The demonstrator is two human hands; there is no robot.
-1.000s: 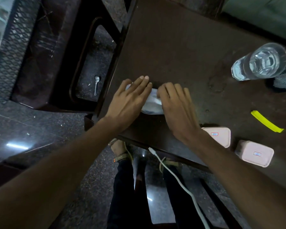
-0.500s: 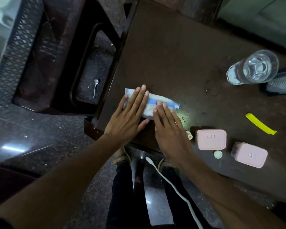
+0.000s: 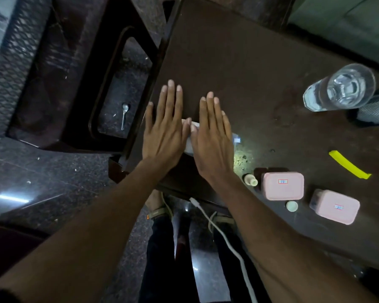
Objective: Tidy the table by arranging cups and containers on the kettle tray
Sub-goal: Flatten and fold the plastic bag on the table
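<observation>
White packet (image 3: 189, 136) pressed flat under left hand (image 3: 164, 130) and right hand (image 3: 212, 138), fingers straight, together, gripping nothing.
Not yet gathering: next, lift off, reach right for pink boxes (image 3: 282, 185) and glass (image 3: 341, 88); no tray visible.

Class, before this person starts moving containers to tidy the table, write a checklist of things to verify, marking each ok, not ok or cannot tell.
1. Hands free: not ok; left hand and right hand lie flat over a white packet.
2. Kettle tray located: cannot tell; none in view.
3. Pink containers closed: ok, lids on.
4. Glass upright: ok; it appears to hold water, so a spill risk.
5. Small bottle capped: not ok; a loose cap lies apart.
6. Spoon: not ok, on the floor.
</observation>
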